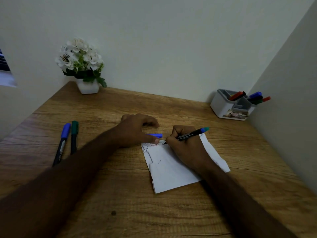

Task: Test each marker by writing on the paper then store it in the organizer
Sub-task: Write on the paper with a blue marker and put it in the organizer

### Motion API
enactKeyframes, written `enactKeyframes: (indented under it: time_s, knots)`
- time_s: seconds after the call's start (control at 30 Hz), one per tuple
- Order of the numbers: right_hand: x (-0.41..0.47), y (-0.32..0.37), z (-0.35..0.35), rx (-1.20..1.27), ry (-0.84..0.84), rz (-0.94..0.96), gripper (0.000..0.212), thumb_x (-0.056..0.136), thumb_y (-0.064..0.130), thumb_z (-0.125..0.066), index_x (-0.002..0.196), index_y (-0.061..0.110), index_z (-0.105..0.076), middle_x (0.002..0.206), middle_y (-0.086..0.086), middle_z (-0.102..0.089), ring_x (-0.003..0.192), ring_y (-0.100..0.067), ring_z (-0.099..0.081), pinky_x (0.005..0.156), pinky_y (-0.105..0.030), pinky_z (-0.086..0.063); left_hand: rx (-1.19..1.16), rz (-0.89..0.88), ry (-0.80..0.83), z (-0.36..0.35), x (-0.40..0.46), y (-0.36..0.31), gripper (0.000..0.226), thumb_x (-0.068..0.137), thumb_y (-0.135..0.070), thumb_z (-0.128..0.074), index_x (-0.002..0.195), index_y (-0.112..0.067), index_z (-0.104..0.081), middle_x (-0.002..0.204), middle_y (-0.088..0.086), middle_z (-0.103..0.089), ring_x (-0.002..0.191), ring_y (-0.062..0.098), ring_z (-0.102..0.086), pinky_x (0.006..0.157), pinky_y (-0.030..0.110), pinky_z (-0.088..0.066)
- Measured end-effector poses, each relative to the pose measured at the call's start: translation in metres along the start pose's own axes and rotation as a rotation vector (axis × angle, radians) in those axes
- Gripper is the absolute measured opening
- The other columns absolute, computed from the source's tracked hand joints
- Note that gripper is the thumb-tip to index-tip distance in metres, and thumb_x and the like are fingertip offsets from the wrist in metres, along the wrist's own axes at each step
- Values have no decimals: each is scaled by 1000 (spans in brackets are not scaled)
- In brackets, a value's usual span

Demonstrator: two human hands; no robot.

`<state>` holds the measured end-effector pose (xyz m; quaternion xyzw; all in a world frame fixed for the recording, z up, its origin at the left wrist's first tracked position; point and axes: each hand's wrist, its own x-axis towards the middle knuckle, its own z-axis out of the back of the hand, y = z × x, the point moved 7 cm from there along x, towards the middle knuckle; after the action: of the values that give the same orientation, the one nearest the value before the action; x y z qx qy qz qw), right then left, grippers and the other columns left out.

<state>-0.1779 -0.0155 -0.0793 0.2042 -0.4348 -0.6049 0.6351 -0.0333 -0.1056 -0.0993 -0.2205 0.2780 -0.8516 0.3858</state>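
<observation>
My right hand (186, 143) grips a black marker (188, 134) with a blue-green end, its tip touching the top of the creased white paper (171, 172), where some writing shows. My left hand (137, 129) rests on the paper's top left corner, thumb pressed down; a blue cap (157, 135) lies under its fingers, and I cannot tell whether it is held. Two capped markers, one blue (63, 140) and one green (74, 136), lie side by side on the desk at the left. The grey and white organizer (229, 107) stands at the back right with several markers in it.
A white pot of white flowers (82, 66) stands at the desk's back left corner. Walls close in the wooden desk (120, 194) at the back and on the right.
</observation>
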Motion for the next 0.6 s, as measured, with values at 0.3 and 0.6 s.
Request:
enactKeyframes:
  time_s: [0.3, 0.6]
  knots:
    - [-1, 2, 2, -18, -17, 6, 28, 80, 0, -66, 56, 1, -51, 53, -2, -53, 50, -4, -46, 44, -14, -34, 6, -9, 7, 1, -1, -1, 50, 68, -57, -76, 113, -42, -61, 131, -19, -58, 125, 3, -47, 115, 50, -21]
    - [-1, 0, 2, 15, -17, -7, 29, 81, 0, -65, 57, 5, -51, 53, 1, -51, 51, -4, -46, 46, -16, -36, 17, 2, 6, 1, -1, -2, 53, 62, -65, -71, 110, -46, -60, 130, -19, -59, 124, 4, -48, 115, 49, -22]
